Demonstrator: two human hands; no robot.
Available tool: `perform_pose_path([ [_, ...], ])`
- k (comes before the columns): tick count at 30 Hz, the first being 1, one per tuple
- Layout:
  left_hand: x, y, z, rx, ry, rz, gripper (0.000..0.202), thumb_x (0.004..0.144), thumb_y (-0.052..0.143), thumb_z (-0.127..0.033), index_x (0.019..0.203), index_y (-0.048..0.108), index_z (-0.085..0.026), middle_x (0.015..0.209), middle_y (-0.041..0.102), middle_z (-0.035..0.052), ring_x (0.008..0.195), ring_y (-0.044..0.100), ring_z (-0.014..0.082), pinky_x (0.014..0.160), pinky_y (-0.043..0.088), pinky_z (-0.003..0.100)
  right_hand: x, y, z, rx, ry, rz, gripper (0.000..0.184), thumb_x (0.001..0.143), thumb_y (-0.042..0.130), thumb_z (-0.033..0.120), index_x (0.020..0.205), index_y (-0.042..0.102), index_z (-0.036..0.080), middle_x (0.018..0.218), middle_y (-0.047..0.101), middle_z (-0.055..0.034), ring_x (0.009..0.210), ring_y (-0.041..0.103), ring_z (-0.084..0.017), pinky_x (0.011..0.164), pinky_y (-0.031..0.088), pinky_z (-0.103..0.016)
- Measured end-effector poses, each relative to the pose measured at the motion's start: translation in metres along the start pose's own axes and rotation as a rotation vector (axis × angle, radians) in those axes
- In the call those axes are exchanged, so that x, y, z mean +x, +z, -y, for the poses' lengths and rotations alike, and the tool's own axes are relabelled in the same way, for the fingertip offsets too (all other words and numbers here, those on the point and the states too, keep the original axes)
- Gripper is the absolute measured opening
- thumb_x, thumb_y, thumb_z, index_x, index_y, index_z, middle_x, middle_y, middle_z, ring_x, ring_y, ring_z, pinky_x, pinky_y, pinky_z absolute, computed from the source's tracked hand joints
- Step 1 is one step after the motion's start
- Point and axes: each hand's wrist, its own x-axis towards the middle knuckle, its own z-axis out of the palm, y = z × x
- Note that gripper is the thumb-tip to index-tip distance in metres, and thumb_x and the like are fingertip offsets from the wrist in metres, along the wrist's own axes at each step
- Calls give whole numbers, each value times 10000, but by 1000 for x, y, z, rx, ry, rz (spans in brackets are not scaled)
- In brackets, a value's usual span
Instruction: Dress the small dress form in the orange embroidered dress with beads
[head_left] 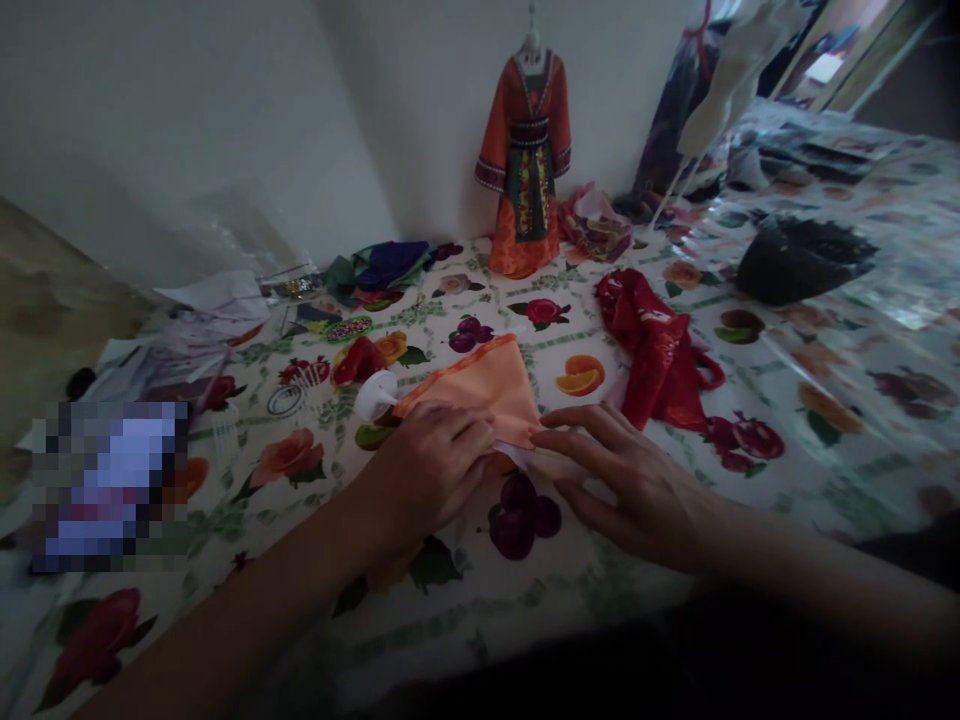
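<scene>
A piece of peach-orange fabric (487,385) lies on the fruit-and-flower tablecloth (825,420) in front of me. My left hand (431,465) rests on its near edge with the fingers curled and pressed down on the cloth. My right hand (637,475) lies flat beside it, fingers stretched out toward the fabric's near corner, fingertips touching the fabric edge. A small white round object (375,393) sits just left of the fabric.
A small mannequin in an orange-red robe (525,160) stands at the wall. Red cloth (660,345) lies right of the fabric, a dark bundle (799,260) farther right. Scraps, papers and small items crowd the left side (225,340).
</scene>
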Motion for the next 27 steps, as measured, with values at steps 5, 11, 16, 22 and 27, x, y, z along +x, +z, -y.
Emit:
perform_pose_path([
  [5,1,2,1,-58,-48,17,261,1015,434,-279,903,643,-171,902,706,75,875,654,249,808,541,425,11,7,5,-63,-29,-98,213,957,609,263,1149,581,175,1194,618,-132,1124,560,-279,950,522,-472],
  [11,1,3,1,-51,-15,-10,175,1000,478,-241,926,620,-172,906,694,53,874,649,225,827,520,389,22,18,4,-156,-22,-39,72,939,549,139,961,600,185,1012,646,-106,1038,572,-284,893,503,-489],
  [16,-3,5,1,-44,-22,-1,169,995,474,-224,907,609,-175,903,689,54,868,645,230,830,525,399,23,21,-1,46,56,-109,74,944,538,128,942,583,187,989,625,-90,972,574,-229,876,513,-415],
  [22,-6,5,3,-78,-33,-14,151,995,481,-227,957,614,-165,972,711,77,913,666,249,842,548,425,23,24,-5,169,131,-162,19,949,577,188,933,569,194,958,617,-66,910,581,-202,804,511,-356],
  [27,-5,5,2,-99,-53,-12,170,1001,478,-243,941,621,-171,971,717,86,930,678,264,841,568,445,22,23,0,78,44,-165,142,929,628,256,1043,561,203,1095,625,-98,1028,577,-259,908,503,-442],
])
